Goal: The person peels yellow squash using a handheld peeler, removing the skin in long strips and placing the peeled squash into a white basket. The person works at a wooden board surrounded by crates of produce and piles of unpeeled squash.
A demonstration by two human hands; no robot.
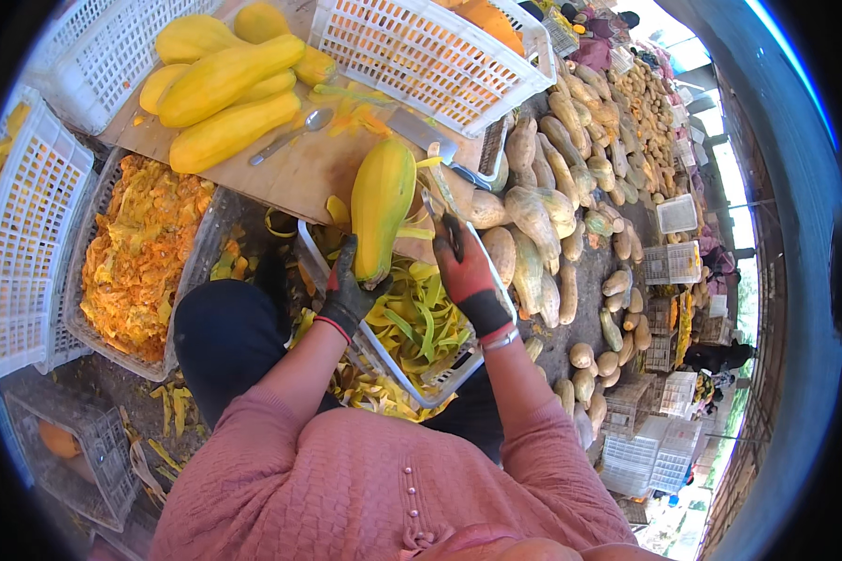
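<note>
My left hand, in a black and red work glove, grips the lower end of a yellow peeled squash. The squash stands tilted, its far end over the wooden board. To its right, my right hand in a matching glove is closed around the dark handle of a peeler, mostly hidden by the fingers. A pale strip of peel is by the peeler's head. Below both hands, a white plastic crate holds green and yellow peelings.
On the board lie several peeled squashes, a metal spoon and a cleaver. A crate of orange pulp stands left. White crates border the board. Unpeeled squashes cover the floor at right; people sit farther off.
</note>
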